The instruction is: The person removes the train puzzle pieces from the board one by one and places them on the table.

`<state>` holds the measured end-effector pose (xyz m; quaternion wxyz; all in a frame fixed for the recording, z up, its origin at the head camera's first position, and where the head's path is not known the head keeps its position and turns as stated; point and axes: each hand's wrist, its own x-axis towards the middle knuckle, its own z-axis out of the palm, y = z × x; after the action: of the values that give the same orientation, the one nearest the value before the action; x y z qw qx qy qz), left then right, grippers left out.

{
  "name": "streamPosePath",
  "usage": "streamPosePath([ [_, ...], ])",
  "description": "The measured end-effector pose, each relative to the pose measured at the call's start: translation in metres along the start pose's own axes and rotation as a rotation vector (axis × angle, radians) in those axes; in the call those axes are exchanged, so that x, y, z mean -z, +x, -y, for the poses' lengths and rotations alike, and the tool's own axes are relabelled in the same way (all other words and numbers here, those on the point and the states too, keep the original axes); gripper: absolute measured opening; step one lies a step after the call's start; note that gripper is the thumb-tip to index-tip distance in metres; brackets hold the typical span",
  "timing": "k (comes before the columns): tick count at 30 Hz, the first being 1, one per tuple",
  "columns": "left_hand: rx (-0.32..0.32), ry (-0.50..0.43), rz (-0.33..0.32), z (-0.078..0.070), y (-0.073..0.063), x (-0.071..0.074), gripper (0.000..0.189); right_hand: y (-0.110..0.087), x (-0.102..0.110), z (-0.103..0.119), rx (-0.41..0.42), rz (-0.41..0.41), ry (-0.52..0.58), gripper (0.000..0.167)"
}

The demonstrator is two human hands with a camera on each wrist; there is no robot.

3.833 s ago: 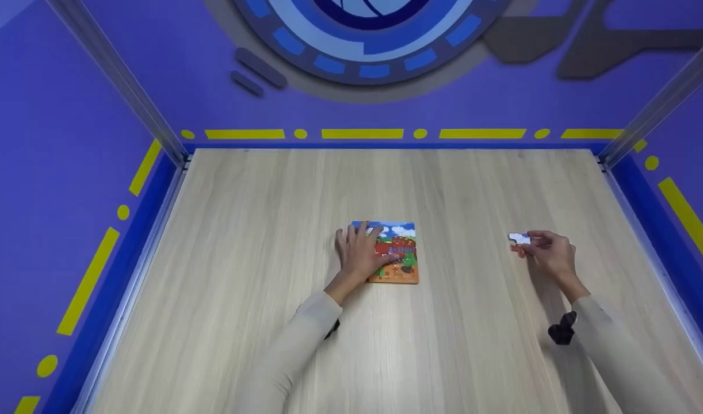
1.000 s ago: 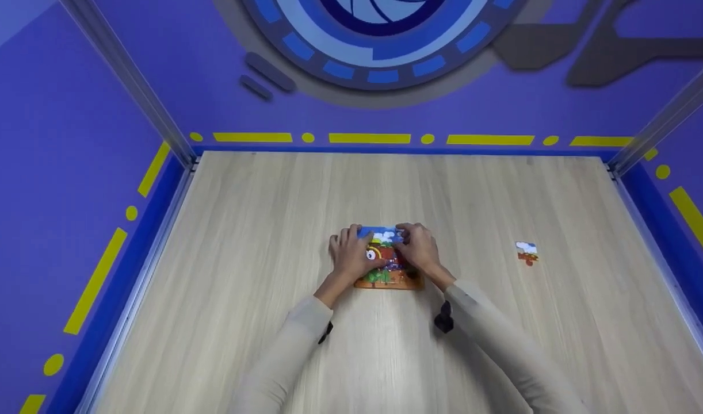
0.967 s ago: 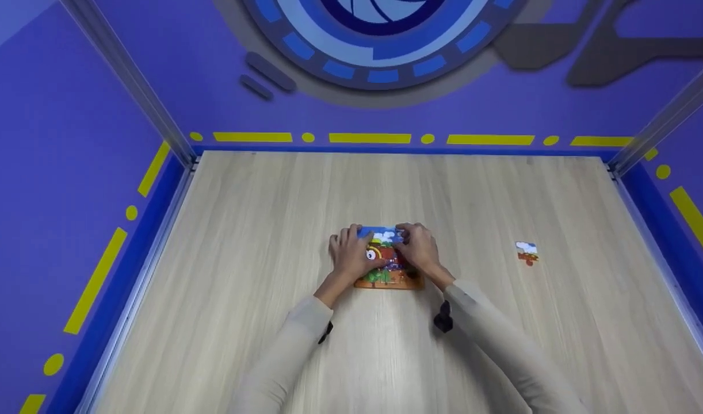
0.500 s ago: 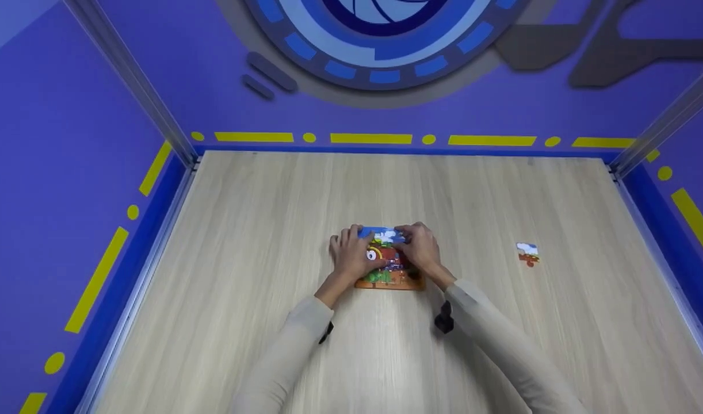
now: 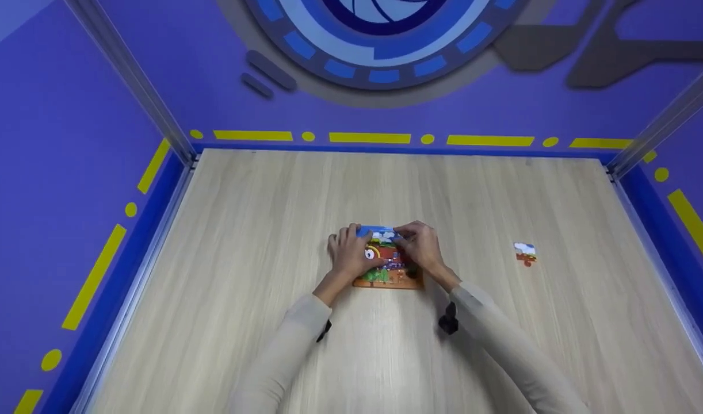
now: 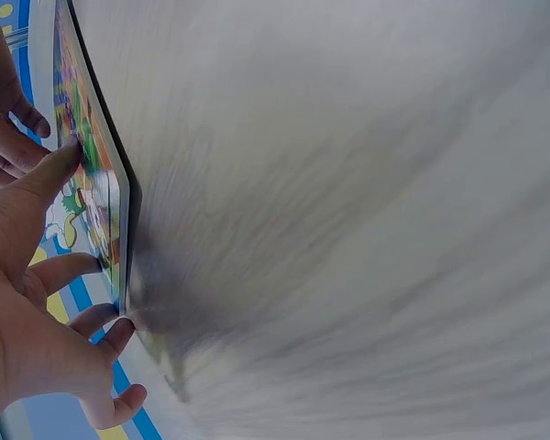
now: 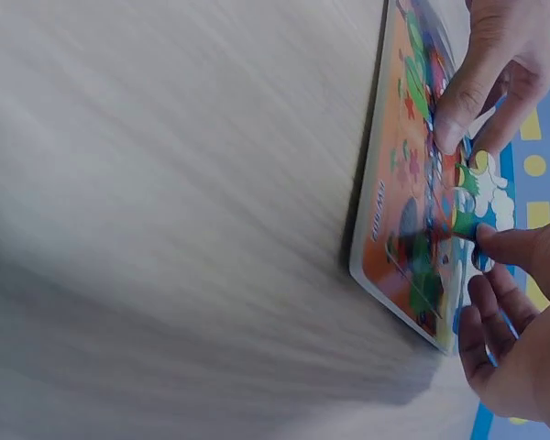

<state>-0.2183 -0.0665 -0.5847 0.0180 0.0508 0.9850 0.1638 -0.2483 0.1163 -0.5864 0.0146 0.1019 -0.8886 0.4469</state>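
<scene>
A square jigsaw puzzle (image 5: pixel 389 276), brightly coloured with a blue sky, red shapes and an orange ground, lies mid-table. My left hand (image 5: pixel 350 253) spreads over its left side; in the left wrist view, the thumb (image 6: pixel 55 170) presses the puzzle's face and fingers touch its edge. At the upper right of the puzzle is my right hand (image 5: pixel 421 247). Its thumb and a finger pinch a puzzle piece (image 7: pixel 463 223) with green and white on it, seen in the right wrist view. The hand hides that corner in the head view.
One loose puzzle piece (image 5: pixel 525 254) with clouds and a red lower part lies on the wooden table (image 5: pixel 259 230), right of the puzzle. Blue and purple walls (image 5: pixel 351 121) enclose the table's back and sides. Black wrist mounts (image 5: pixel 448 319) hang under the sleeves.
The cloud piece that my right hand held at the right earlier now lies there on the table. That hand moved left to the puzzle; during the last second both hands hardly shift.
</scene>
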Motion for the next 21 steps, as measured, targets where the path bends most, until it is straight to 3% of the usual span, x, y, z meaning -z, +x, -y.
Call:
streamPosePath([
  [12,-0.021,-0.037,-0.018,0.000,-0.001,0.002,0.079,-0.004,0.002,0.000,0.018,0.087,0.122,0.022],
  [21,-0.019,-0.041,-0.013,-0.001,0.000,0.002,0.079,-0.005,0.016,0.004,0.002,0.037,0.114,0.024],
])
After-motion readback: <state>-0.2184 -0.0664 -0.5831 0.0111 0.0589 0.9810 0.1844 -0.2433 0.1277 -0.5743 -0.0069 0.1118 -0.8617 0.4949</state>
